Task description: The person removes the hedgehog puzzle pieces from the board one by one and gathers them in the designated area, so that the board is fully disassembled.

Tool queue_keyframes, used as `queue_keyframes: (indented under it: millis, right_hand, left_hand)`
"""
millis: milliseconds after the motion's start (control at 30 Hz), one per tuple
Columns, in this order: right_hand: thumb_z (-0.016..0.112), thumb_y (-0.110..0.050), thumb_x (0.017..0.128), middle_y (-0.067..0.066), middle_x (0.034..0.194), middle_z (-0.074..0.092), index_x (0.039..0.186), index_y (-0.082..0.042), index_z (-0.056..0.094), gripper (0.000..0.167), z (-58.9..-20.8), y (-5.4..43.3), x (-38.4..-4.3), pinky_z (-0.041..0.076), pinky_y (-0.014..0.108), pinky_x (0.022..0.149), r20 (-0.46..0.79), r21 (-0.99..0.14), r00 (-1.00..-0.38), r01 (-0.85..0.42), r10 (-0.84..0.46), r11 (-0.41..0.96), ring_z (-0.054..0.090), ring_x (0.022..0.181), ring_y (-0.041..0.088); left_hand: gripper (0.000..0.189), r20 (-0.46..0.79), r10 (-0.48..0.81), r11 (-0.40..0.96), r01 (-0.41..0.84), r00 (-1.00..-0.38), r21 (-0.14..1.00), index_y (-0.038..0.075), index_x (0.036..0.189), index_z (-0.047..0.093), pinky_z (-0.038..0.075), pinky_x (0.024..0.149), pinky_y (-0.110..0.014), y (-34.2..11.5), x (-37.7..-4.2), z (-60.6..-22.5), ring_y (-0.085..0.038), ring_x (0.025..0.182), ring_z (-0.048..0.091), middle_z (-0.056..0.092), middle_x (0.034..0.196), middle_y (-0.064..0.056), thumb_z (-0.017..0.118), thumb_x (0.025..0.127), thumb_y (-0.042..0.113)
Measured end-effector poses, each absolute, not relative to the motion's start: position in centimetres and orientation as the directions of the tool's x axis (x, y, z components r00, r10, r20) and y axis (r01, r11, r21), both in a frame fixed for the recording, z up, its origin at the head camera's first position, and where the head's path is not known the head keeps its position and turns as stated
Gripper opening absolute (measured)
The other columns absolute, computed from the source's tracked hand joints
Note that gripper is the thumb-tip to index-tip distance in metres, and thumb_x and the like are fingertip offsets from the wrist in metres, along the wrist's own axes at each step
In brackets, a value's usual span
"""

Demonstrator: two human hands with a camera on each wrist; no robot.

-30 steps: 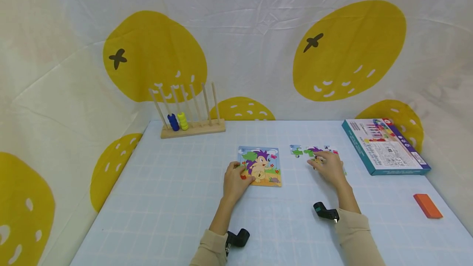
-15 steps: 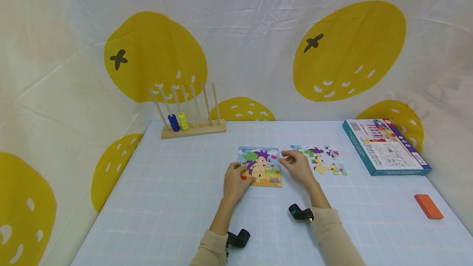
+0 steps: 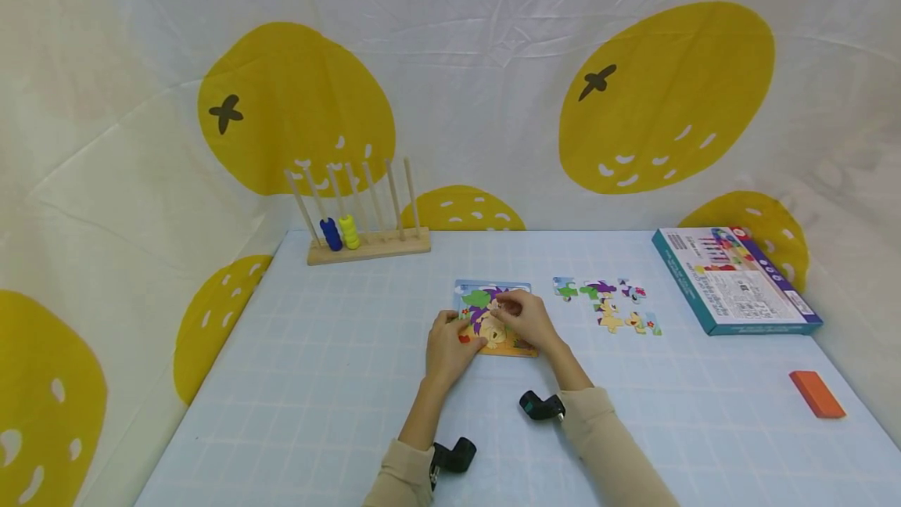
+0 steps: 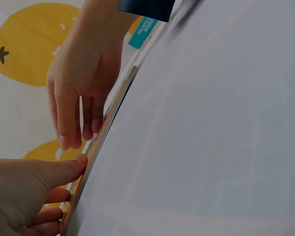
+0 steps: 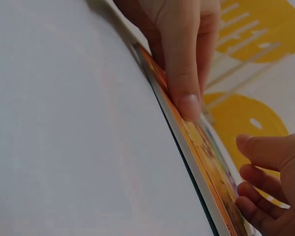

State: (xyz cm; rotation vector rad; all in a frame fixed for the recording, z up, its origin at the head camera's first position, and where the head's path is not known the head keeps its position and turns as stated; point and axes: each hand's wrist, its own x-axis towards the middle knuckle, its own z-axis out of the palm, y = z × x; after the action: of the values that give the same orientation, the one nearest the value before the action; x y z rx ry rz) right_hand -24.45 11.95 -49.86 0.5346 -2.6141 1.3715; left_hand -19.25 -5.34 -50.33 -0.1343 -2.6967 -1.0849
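Observation:
A square hedgehog jigsaw puzzle (image 3: 481, 298) lies in its tray mid-table. My left hand (image 3: 450, 349) grips its left side, with the thumb over the front part of the picture. The left thumb (image 5: 189, 101) presses on the board's face in the right wrist view. Above the puzzle's right half is my right hand (image 3: 526, 319), its fingers loosely bent. In the right wrist view the right hand (image 5: 280, 172) has its thumb and fingertips apart, with no piece visible between them. The right hand hides part of the hedgehog's face.
Several loose puzzle pieces (image 3: 611, 318) lie right of the board. Behind stands a wooden peg rack (image 3: 369, 249) with blue and yellow beads. A flat game box (image 3: 746, 280) rests at the back right, and an orange block (image 3: 816, 394) near the right edge.
My right hand has moved left from the loose pieces to over the puzzle, uncovering those pieces. The left hand stays at the board's left side.

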Motion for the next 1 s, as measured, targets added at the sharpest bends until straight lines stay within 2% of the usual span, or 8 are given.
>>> queue_keyframes:
  millis: [167,400,700,1000]
  right_hand:
    - [0.072,-0.009,0.082,0.015,0.093,0.066,0.104,0.006,0.067,0.028,-50.2,10.8,-24.8,0.052,0.032,0.070,0.287,-0.758,-0.922,-0.384,-0.258,0.528,0.059,0.079,0.022]
    - [0.075,-0.015,0.079,0.018,0.100,0.063,0.103,0.005,0.069,0.032,-50.5,10.3,-25.3,0.052,0.041,0.077,0.248,-0.722,-0.919,-0.387,-0.308,0.574,0.059,0.089,0.029]
    - [0.075,-0.016,0.078,0.015,0.096,0.061,0.100,0.003,0.071,0.029,-50.1,10.0,-25.2,0.049,0.042,0.078,0.221,-0.709,-0.917,-0.385,-0.333,0.590,0.056,0.088,0.027]
    - [0.077,-0.020,0.076,0.016,0.099,0.063,0.106,0.002,0.069,0.038,-49.4,9.4,-25.4,0.048,0.044,0.080,0.177,-0.665,-0.921,-0.371,-0.346,0.648,0.056,0.090,0.029]
  left_hand:
    - [0.043,0.257,0.008,0.724,0.183,-0.966,0.665,-0.003,0.103,0.070,0.045,0.093,-0.043,-5.3,-19.2,-50.3,-0.031,0.106,0.055,0.057,0.115,-0.016,0.080,0.074,0.026]
    - [0.040,0.234,-0.004,0.721,0.159,-0.972,0.674,-0.002,0.101,0.071,0.046,0.095,-0.042,-5.4,-19.1,-50.2,-0.031,0.107,0.055,0.058,0.116,-0.016,0.080,0.075,0.027]
    - [0.040,0.259,-0.015,0.707,0.173,-0.966,0.685,-0.002,0.099,0.071,0.046,0.093,-0.042,-5.6,-19.2,-50.3,-0.031,0.106,0.053,0.058,0.113,-0.016,0.082,0.072,0.026]
    - [0.052,0.254,-0.060,0.740,0.128,-0.965,0.660,-0.003,0.107,0.068,0.044,0.093,-0.040,-5.5,-19.2,-50.4,-0.030,0.108,0.048,0.057,0.113,-0.015,0.083,0.070,0.030]
